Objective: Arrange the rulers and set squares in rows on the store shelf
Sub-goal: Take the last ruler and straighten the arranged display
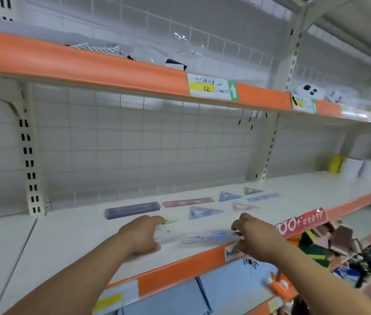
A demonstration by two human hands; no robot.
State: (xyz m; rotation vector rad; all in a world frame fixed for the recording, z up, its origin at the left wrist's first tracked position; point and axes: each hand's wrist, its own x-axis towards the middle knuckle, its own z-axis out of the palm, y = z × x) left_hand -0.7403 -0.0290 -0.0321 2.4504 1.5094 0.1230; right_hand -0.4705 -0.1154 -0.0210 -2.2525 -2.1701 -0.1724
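Two hands hold a clear ruler (202, 238) by its ends, low over the front of the store shelf (66, 237). The left hand (141, 235) and right hand (254, 238) each close their grip on it, likely to lay it straight, parallel to the purple ruler (132, 209) and blue set square (205, 212) rowed behind.

Along the back of the shelf (71, 235), lying flat in a row: dark purple ruler (132, 209), pink ruler (188, 203), blue set square (229, 196), grey set square (251, 190). Just in front: blue-and-white set square (204, 212), pale pink set square (243, 206), blue ruler (263, 197). Near the front edge a blurred clear ruler (202, 237) runs lengthwise, left hand (141, 235) gripping one end, right hand (252, 237) pinching the other.
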